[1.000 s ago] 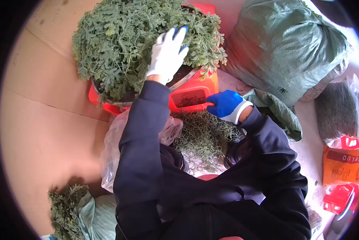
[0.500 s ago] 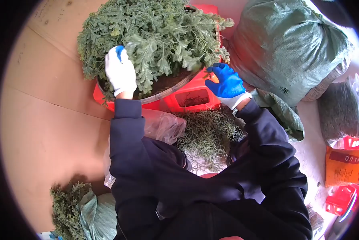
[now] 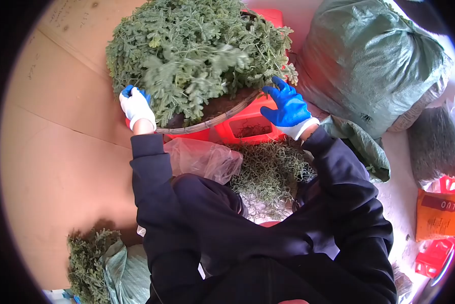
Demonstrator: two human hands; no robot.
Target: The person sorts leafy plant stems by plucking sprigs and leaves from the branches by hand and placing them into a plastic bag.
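Observation:
A big heap of green leafy sprigs (image 3: 187, 55) fills a round woven tray (image 3: 207, 123), which rests on a red plastic stool (image 3: 248, 129). My left hand (image 3: 136, 106), in a white and blue glove, is at the tray's left front edge against the leaves; its fingers are curled and partly hidden. At the tray's right front rim, my right hand (image 3: 290, 107) shows its blue palm side, with fingers apart and nothing in it. Some leaves in the middle of the heap are blurred by motion.
Thin curly stems (image 3: 270, 169) lie below the stool, beside a clear plastic bag (image 3: 204, 157). A full green sack (image 3: 369, 66) stands at the right, with an orange packet (image 3: 440, 215) lower down. Another sack (image 3: 128, 276) with sprigs lies at the lower left. Cardboard (image 3: 60, 162) covers the left.
My left hand has moved left and down, from over the leaves to the heap's edge. The right hand's fingers have spread. The view has shifted slightly.

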